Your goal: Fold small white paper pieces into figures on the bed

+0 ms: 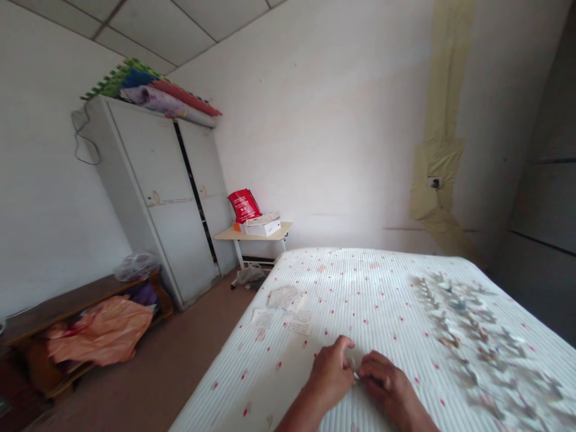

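Red bag [244, 205] beyond mattress [364, 285]: print illegible. Our left hand [332, 368] and right hand [387, 380] pinch paper piece [355, 375], long axis unclear.

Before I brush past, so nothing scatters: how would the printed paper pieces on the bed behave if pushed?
The printed paper pieces look thin, so they're probably light and floppy. Lying loose on the bed, they'd likely slide or crease.

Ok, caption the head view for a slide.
Left hand and right hand hold a small pale piece over a white ribbed red-dotted bedspread, rows of small blurred grey-white shapes at right.
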### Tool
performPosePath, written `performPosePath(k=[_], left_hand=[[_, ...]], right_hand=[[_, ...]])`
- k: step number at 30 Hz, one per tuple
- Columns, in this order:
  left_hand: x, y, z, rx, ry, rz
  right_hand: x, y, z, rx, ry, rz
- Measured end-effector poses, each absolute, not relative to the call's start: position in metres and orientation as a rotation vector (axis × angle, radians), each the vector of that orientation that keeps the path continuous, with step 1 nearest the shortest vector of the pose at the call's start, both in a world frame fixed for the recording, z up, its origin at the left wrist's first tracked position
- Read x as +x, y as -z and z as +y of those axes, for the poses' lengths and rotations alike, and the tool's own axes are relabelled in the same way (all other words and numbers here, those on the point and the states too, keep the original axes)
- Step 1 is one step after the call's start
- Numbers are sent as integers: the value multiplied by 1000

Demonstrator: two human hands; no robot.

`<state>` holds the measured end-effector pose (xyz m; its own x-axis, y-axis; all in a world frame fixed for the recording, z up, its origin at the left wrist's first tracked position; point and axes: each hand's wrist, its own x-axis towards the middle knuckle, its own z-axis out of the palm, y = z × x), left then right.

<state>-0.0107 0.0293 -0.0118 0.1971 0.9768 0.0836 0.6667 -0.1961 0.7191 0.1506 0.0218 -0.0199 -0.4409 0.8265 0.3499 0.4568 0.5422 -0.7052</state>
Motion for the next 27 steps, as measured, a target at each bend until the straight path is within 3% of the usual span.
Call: performPosePath(k=[14, 27], left_hand=[[-6, 30, 20, 1904, -837, 1739], [-18, 15, -3, 2221, -928, 1504]], right_hand=[[147, 49, 36, -1068, -390, -2243], [149, 13, 13, -1096, -548, -2212]])
